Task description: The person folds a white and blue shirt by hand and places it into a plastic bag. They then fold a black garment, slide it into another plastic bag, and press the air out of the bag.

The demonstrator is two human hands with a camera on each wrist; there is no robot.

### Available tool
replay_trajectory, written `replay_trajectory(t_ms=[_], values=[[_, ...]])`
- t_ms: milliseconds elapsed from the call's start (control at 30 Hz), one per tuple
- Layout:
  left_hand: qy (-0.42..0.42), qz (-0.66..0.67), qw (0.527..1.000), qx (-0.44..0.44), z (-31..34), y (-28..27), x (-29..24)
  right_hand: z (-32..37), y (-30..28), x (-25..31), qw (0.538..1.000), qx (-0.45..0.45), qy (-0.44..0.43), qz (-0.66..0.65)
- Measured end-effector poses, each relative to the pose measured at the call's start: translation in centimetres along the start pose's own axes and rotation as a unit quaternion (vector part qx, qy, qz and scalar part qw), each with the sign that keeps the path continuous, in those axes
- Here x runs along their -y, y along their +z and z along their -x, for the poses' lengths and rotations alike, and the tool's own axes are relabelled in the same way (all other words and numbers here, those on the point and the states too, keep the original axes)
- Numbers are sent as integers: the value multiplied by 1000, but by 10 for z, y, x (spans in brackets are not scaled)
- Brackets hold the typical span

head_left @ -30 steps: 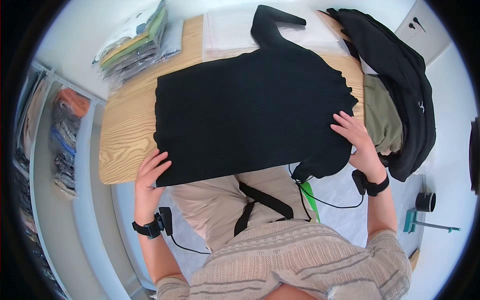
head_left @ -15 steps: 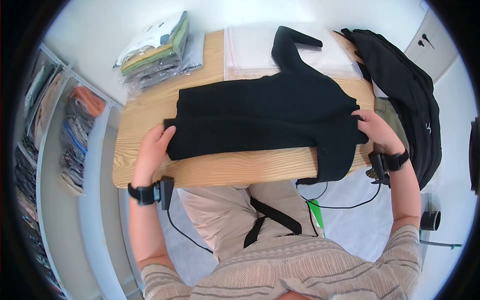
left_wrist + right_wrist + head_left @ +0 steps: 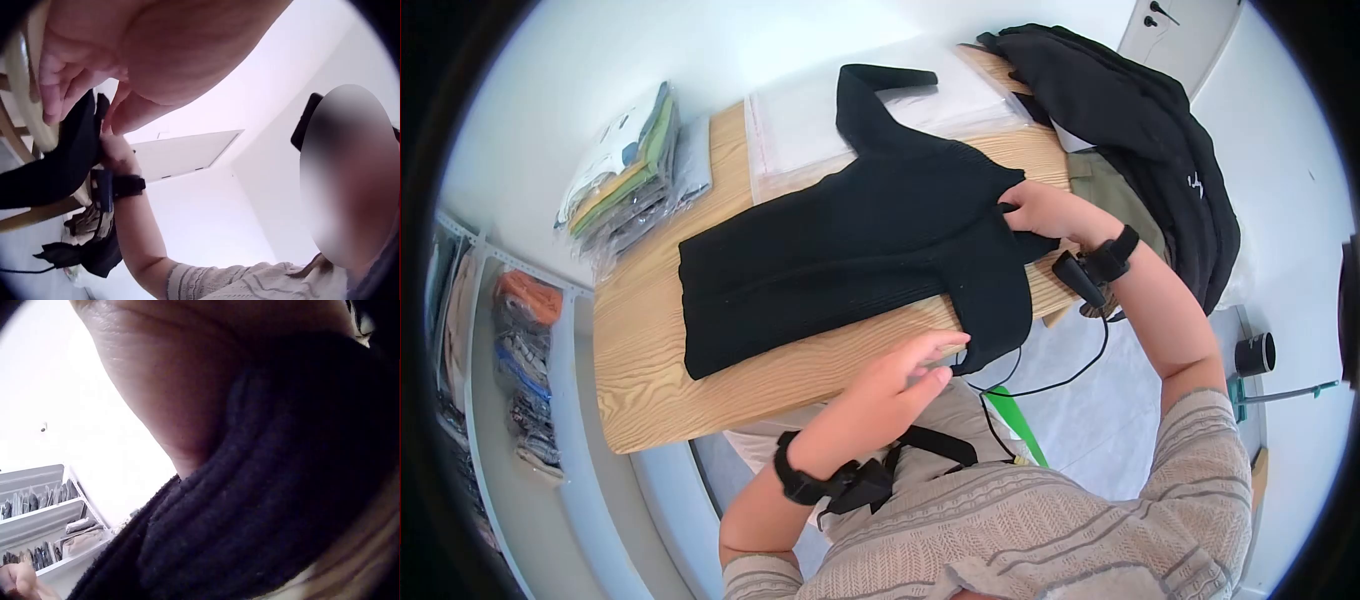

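Note:
A black ribbed knit sweater (image 3: 830, 225) lies on the wooden table with its near side folded over lengthwise. One sleeve (image 3: 865, 115) stretches to the back; the other sleeve (image 3: 998, 310) hangs over the front edge. My right hand (image 3: 1050, 212) grips the sweater at its neck end. Black ribbed fabric (image 3: 250, 487) bunches against the thumb in the right wrist view. My left hand (image 3: 890, 385) reaches to the hanging sleeve, fingers extended and thumb apart, fingertips right at its edge. In the left wrist view the sleeve (image 3: 56, 169) passes just beyond those fingers.
Clear plastic bags (image 3: 800, 130) lie flat at the table's back. Bagged folded clothes (image 3: 625, 165) are stacked at the back left. Dark and olive garments (image 3: 1140, 150) are heaped at the right. A shelf (image 3: 580, 400) stands left, and a cable (image 3: 1050, 385) loops below the table edge.
The sweater's near side has been folded over toward the back. The left hand has let go of the hem corner and moved right to the hanging sleeve. The right hand stays at the neck end.

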State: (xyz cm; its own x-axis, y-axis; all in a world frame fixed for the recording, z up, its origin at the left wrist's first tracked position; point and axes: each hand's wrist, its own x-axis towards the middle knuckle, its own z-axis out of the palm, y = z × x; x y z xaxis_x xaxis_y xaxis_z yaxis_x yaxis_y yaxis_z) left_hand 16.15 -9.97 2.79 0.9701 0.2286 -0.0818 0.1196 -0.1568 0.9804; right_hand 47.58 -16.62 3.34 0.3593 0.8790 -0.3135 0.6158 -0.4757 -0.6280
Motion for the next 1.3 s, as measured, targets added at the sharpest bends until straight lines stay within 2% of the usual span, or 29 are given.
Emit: replay_trajectory(t_ms=[33, 133, 267, 367, 433, 467, 533, 567, 633, 667, 733, 767, 833, 867, 900, 967, 1000, 1067, 1100, 1133, 1167, 1200, 1233, 1300], values=[[-12, 49, 998, 27, -7, 6, 2, 1, 0, 1, 1000, 7, 1, -1], [-54, 69, 994, 57, -20, 12, 2, -1, -1, -1, 1000, 10, 0, 3], [-86, 39, 993, 76, -22, 15, 4, -3, 1, -2, 1000, 2, 14, 17], [-67, 62, 995, 36, -20, 17, 1, -7, 2, -10, 1000, 5, -23, 2], [-59, 115, 990, -48, -26, 16, 7, -7, 3, -13, 999, 1, -31, -16], [-61, 114, 991, -46, -29, 16, 7, -7, 3, -13, 999, -1, -41, -28], [-54, 185, 981, 9, -36, 18, 6, -8, 3, -15, 999, 2, -40, -23], [-54, 185, 981, 9, -38, 19, 4, -9, 2, -15, 999, 5, -40, -18], [-111, 152, 979, 79, -40, 23, -1, -10, 4, -16, 999, 1, -45, -15], [-111, 152, 979, 80, -40, 26, -4, -11, 4, -17, 999, -2, -50, -11], [-109, 142, 960, 214, -37, 34, -7, -9, 2, -14, 999, -1, -47, -13], [-110, 142, 960, 215, -36, 39, -2, -7, 2, -12, 999, 1, -47, -14], [-129, 87, 948, 277, -37, 49, 17, -7, 1, -12, 999, 9, -42, -20], [-89, 69, 957, 267, -36, 52, 25, -8, 1, -12, 999, 17, -39, -25], [-90, 68, 957, 266, -33, 53, 25, -9, 1, -13, 999, 18, -40, -26], [-101, 154, 964, 191, -27, 52, 21, -9, 2, -14, 999, 5, -33, -14], [-63, 182, 969, 156, -22, 45, 11, -8, 1, -14, 999, 2, -31, -15], [-11, 165, 985, 57, -11, 24, -18, -1, 1, -13, 999, -3, -21, -47], [51, 180, 982, -8, -11, 14, -25, 10, -3, -10, 999, -8, -18, -49], [84, 79, 991, -65, -10, -6, -39, 26, -9, -2, 995, -23, -40, -86], [33, 78, 991, -107, -9, -22, -49, 36, -15, 2, 990, -37, -62, -121], [32, 9, 992, -124, -10, -39, -55, 43, -22, -6, 980, -45, -96, -168], [42, 9, 989, -138, -13, -52, -56, 46, -26, -15, 980, -49, -93, -167], [8, 32, 986, -164, -21, -70, -58, 47, -26, -35, 947, -120, -149, -257]])
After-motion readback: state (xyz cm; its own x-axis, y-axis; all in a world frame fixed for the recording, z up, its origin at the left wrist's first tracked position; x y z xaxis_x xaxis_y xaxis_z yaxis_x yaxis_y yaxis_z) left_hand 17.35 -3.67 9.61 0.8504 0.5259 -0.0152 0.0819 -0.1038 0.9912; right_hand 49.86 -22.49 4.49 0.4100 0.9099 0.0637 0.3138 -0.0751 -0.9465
